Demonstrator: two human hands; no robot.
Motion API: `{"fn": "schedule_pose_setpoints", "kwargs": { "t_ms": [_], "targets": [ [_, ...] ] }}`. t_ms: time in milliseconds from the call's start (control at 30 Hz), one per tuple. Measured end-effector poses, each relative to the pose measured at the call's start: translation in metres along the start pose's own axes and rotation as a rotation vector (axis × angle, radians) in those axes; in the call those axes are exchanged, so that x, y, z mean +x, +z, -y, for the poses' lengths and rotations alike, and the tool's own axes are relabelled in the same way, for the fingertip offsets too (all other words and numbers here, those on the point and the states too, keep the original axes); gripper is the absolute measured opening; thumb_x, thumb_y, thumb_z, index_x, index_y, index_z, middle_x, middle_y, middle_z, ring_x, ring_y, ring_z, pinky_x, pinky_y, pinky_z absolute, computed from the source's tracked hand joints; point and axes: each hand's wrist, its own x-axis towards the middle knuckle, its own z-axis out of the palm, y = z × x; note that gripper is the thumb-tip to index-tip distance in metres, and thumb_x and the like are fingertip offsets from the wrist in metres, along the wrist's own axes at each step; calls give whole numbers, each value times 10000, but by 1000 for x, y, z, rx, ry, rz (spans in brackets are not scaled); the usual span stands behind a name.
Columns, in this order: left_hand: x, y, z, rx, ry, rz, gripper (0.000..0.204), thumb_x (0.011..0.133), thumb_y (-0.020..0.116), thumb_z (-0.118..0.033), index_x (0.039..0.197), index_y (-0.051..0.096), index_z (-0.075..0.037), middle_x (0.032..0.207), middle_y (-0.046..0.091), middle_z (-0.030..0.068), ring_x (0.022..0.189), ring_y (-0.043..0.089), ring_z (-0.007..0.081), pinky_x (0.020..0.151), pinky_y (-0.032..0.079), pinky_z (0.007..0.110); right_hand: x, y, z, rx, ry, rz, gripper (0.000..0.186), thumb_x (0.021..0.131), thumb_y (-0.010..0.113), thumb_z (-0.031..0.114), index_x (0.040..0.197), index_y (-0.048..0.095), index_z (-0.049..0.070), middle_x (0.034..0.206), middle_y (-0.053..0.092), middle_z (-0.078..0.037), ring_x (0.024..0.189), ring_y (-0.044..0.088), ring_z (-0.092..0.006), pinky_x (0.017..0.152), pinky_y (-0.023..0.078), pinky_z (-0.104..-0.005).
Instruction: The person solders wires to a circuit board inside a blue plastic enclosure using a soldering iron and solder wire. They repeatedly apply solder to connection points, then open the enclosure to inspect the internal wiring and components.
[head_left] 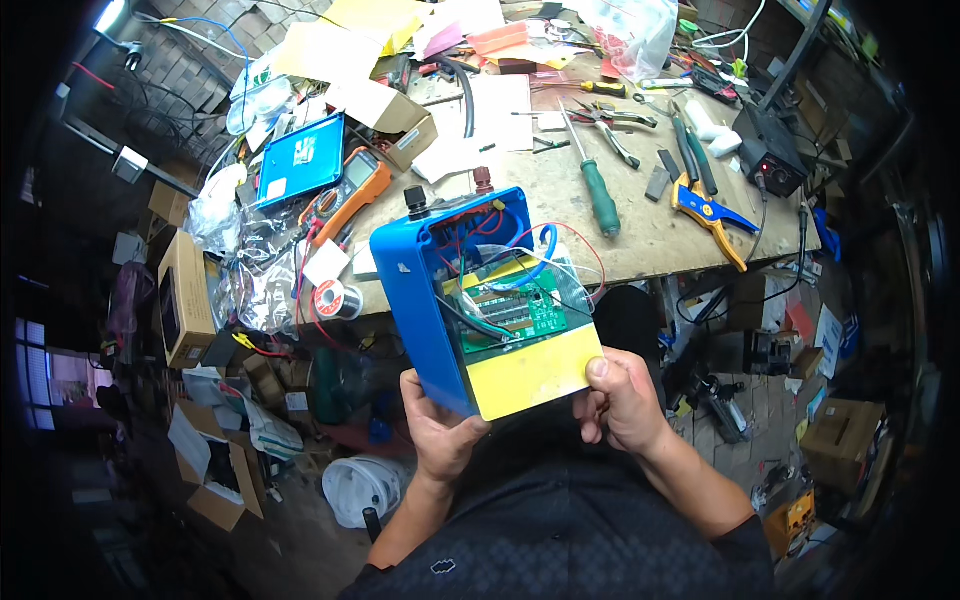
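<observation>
Tilted over the table's front edge, an open blue plastic box (402,300) is held up in both hands. My left hand (442,428) is closed around its lower left corner, thumb toward the front. My right hand (628,402) pinches the right edge of a yellow panel (535,375), thumb on top. That panel covers the lower part of a block sitting at the box's opening; how deep it goes in is hidden. Above the panel lies a green circuit board (547,318) with several wires. A black terminal (416,200) and a red terminal (484,180) stick up from the box's far end.
On the table (660,245) lie a blue lid (300,160), an orange multimeter (350,195), a solder spool (338,300), a green-handled screwdriver (600,195) and a yellow-and-blue wire stripper (712,215). A black station with a knob (772,150) stands at the right. Cardboard boxes and a white bucket (360,490) are below.
</observation>
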Motion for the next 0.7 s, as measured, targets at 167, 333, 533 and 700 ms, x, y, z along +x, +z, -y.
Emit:
{"fn": "schedule_pose_setpoints", "kwargs": {
  "t_ms": [167, 333, 533, 700],
  "targets": [
    [0, 0, -6, 62, -86, 1, 904, 821, 1067, -191, 1409, 390, -81, 1387, 604, 117, 1317, 637, 222, 1172, 532, 451, 6, -5, -5, 41, -29, 58, 575, 1103, 622, 532, 1113, 716, -35, 735, 696, -94, 486, 623, -129, 432, 459, -255],
    [-4, 8, 3, -16, -112, 36, 902, 831, 1070, -261, 1409, 405, -66, 1408, 588, 110, 1320, 623, 210, 1176, 524, 445, 11, -10, -21, 189, -38, 90, 610, 1120, 585, 559, 1156, 713, -37, 739, 680, -83, 473, 589, -130, 424, 439, -255],
    [-1, 11, 1, -6, -197, 65, 876, 844, 1049, -218, 1428, 414, -68, 1411, 593, 110, 1344, 627, 222, 1190, 516, 442, 17, -10, -10, 22, -80, 97, 644, 1115, 598, 590, 1161, 700, -44, 696, 659, -82, 442, 552, -128, 420, 426, -245],
    [10, 0, -12, 61, -248, 133, 852, 851, 972, -106, 1491, 413, -59, 1494, 585, 132, 1406, 630, 253, 1218, 512, 460, 25, -22, 0, -131, -62, 209, 614, 1128, 618, 536, 1289, 709, -49, 749, 661, -59, 503, 558, -89, 481, 447, -243]
  ]
}}
